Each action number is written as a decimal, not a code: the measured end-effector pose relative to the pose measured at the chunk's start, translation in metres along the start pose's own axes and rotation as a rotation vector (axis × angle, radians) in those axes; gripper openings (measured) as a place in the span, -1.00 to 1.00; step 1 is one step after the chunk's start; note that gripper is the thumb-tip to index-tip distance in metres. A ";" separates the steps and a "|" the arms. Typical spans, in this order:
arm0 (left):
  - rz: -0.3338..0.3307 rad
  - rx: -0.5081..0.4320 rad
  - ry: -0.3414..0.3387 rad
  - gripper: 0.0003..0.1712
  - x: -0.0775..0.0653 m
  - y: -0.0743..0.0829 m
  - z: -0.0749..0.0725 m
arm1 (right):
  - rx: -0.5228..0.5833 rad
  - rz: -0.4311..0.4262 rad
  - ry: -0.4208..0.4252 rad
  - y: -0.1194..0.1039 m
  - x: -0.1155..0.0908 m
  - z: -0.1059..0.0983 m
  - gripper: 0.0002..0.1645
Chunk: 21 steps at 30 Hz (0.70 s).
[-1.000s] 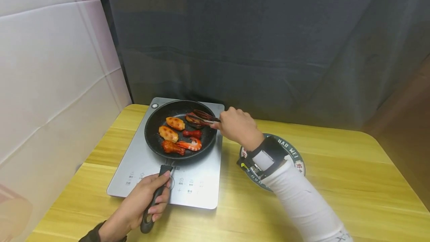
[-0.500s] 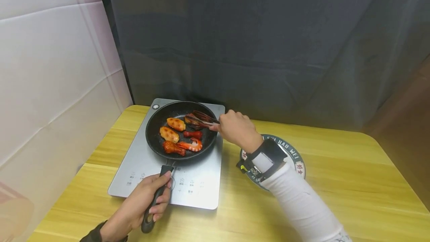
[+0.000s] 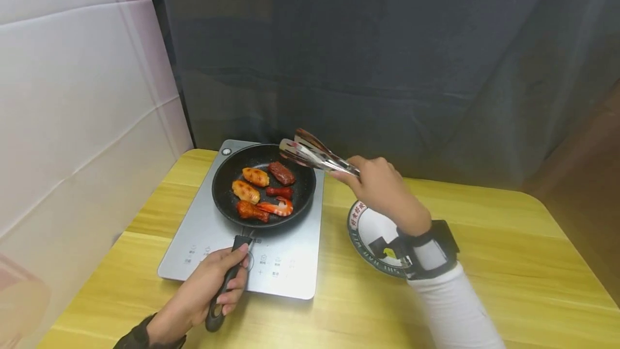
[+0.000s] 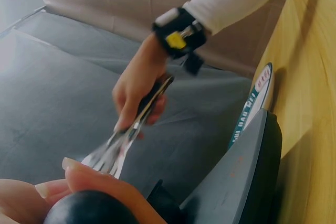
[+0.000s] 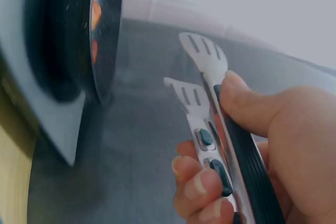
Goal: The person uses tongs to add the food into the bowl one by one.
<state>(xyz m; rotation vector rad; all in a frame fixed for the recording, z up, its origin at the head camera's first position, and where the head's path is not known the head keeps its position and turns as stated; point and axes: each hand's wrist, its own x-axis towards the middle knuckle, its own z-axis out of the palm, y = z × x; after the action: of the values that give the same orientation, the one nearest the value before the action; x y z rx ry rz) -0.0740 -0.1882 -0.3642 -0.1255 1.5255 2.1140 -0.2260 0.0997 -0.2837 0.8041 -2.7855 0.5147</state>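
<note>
My left hand (image 3: pixel 205 283) grips the black handle (image 3: pixel 215 318) of a frying pan (image 3: pixel 304 190). In the pan lie two chicken wings (image 3: pixel 245 191), a drumstick (image 3: pixel 252 211), a smaller dark red drumstick-like piece (image 3: pixel 279 192), a shrimp (image 3: pixel 277 207) and a dark brown piece of meat (image 3: pixel 282 173). My right hand (image 3: pixel 382 190) holds metal tongs (image 3: pixel 317 156) above the pan's right rim. In the right wrist view, the tongs' slotted tips (image 5: pixel 203 53) stand apart with nothing between them; the thumb presses one arm and the fingers curl round the other.
The pan stands on a silver induction cooker (image 3: pixel 290 271) on a wooden table (image 3: pixel 499 252). A white plate with a dark green lettered rim (image 3: pixel 362 245) lies right of the cooker, partly hidden under my right wrist. A dark cloth (image 3: pixel 387 69) hangs behind the table.
The tongs have come off the dark piece of meat, which stays in the pan. My right hand has lifted them up and to the right. The left hand keeps its grip.
</note>
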 end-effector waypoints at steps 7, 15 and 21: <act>0.007 -0.004 -0.010 -0.61 0.001 -0.001 0.000 | 0.006 0.064 0.048 0.041 -0.063 -0.010 -0.47; 0.001 -0.025 -0.038 -0.60 0.004 -0.004 0.000 | -0.031 0.110 0.130 0.110 -0.156 -0.016 -0.52; 0.003 -0.018 -0.020 -0.57 0.002 -0.002 -0.002 | -0.054 0.281 0.020 0.137 -0.204 -0.021 -0.49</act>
<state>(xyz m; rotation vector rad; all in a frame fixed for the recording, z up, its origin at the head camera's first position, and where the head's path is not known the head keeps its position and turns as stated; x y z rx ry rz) -0.0751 -0.1888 -0.3675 -0.1084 1.4966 2.1252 -0.1290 0.3139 -0.3593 0.3947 -2.8948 0.4851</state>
